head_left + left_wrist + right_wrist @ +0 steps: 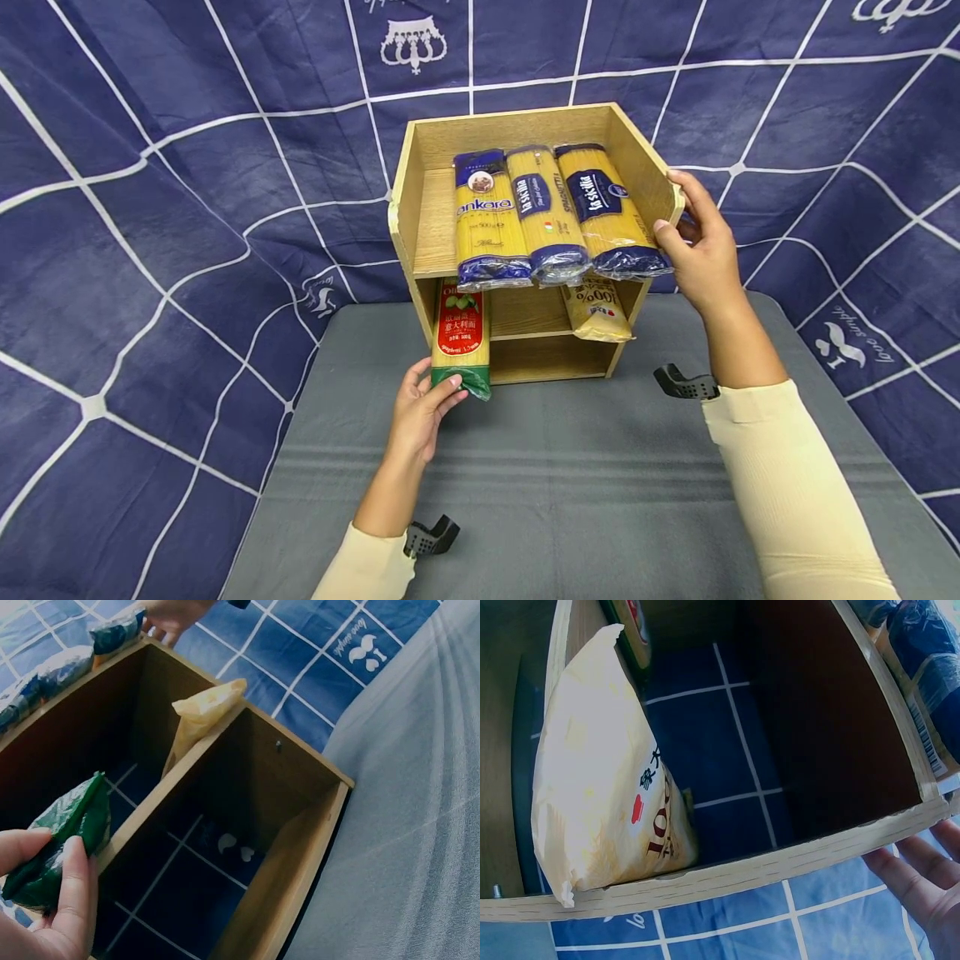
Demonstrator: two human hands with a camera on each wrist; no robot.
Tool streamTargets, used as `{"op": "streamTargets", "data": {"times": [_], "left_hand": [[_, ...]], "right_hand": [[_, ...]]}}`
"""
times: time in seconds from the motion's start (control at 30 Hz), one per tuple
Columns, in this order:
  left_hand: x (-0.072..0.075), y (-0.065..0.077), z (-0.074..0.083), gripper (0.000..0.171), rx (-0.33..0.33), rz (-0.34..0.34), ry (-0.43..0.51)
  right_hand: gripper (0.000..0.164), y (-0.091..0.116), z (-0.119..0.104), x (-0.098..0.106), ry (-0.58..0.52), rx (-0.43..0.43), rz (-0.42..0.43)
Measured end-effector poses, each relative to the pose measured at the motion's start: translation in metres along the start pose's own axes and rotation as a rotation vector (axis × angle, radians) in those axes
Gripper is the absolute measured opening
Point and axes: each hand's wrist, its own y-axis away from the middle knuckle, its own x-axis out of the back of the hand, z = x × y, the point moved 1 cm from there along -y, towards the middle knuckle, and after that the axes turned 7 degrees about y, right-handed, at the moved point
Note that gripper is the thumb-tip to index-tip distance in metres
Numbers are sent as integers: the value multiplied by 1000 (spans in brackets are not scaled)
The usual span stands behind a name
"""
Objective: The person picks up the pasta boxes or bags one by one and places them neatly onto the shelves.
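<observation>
My left hand [423,408] pinches the green lower end of a spaghetti packet [459,329] with a red label. The packet lies at the left of the wooden shelf's [405,225] middle level, its end sticking out past the front edge. In the left wrist view, thumb and fingers [73,889] squeeze its green wrapper [90,814]. My right hand [705,246] grips the upper right side panel, thumb on the near edge and fingers round the outside. In the right wrist view that hand [922,885] is partly cut off by the frame.
Side by side on the top level lie three pasta packets, one marked Ankara [491,221] and two La Sicilia [546,212]. A cream packet [596,310] juts from the middle level's right side. Grey cloth [555,467] covers the table; blue gridded fabric [300,125] hangs behind.
</observation>
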Motion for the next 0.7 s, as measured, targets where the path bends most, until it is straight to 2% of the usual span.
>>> {"op": "streamTargets", "data": {"times": [0.17,0.43,0.7], "left_hand": [[-4,-11,-2,58,-31,37,-7],[-10,-24,-5,46,-56,119,-98],[-13,-36,-9,44,-56,137,-149]], "right_hand": [[57,0,0,0,14,1,6],[56,0,1,0,-17,-2,6],[56,0,2,0,-9,2,12]]}}
